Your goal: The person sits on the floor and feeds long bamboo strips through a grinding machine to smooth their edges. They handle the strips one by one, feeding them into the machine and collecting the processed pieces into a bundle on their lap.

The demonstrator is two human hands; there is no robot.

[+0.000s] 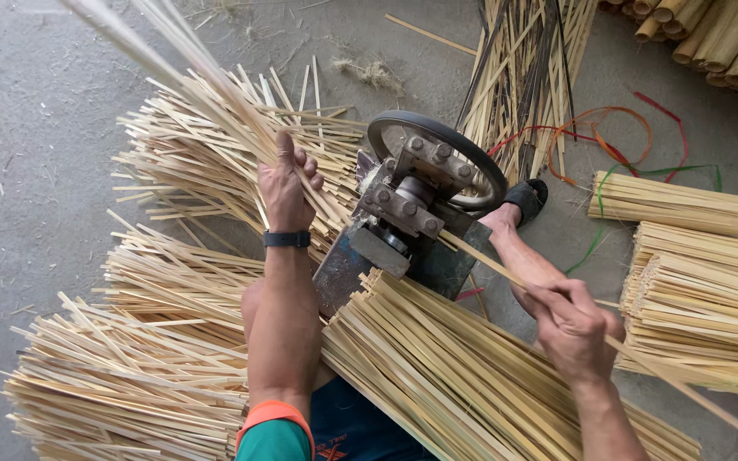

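My left hand [288, 183] grips a bunch of thin split bamboo strips [207, 90] that fan up and away to the upper left, just left of a small metal splitting machine [403, 209] with a dark ring on top. A black watch sits on that wrist. My right hand [570, 320] pinches one long bamboo strip [493, 265] whose far end runs into the machine's right side. A bare foot in a black sandal [523, 201] rests behind the machine.
Heaps of split strips [138, 367] lie at left and across my lap [463, 376]. Tied bundles [694, 282] stack at the right, with coloured bands [608, 145] on the concrete floor. Round bamboo poles [719, 38] lie top right. More long strips [523, 68] stand behind the machine.
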